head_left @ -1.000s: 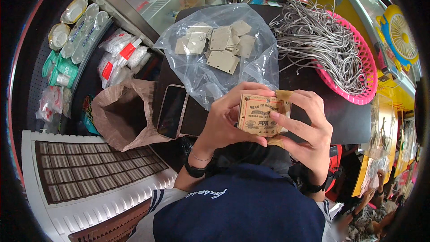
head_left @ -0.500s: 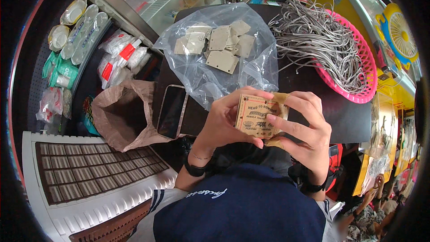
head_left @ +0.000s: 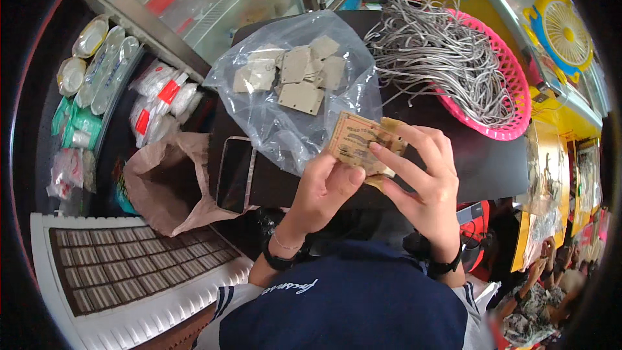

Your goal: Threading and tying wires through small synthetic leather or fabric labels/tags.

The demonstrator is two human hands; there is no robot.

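Note:
A stack of printed beige cardboard tags [head_left: 355, 135] is held tilted above the table's near edge. My left hand [head_left: 324, 191] grips its lower left side, the thumb near the bottom edge and the other fingers partly hidden behind. On the right, my right hand [head_left: 424, 168] is closed around the stack, with one finger pressed on the printed face. Tan coverings [head_left: 391, 123] sit on that hand's index finger and thumb tips. Just beyond, a clear plastic bag [head_left: 285, 133] lies spread out with several plain beige tags [head_left: 301, 97] on it, some showing small corner holes.
A pink basket [head_left: 515, 126] heaped with grey cords [head_left: 447, 65] stands at the right of the dark table [head_left: 479, 168]. To the left are a phone [head_left: 234, 175], an open brown bag [head_left: 168, 181] and a shelf of packages. A yellow-blue fan [head_left: 562, 32] is far right.
The stack has tilted, its top leaning away to the left. My left hand has shifted lower, its thumb now folded nearer the bottom edge. The whole view has moved slightly.

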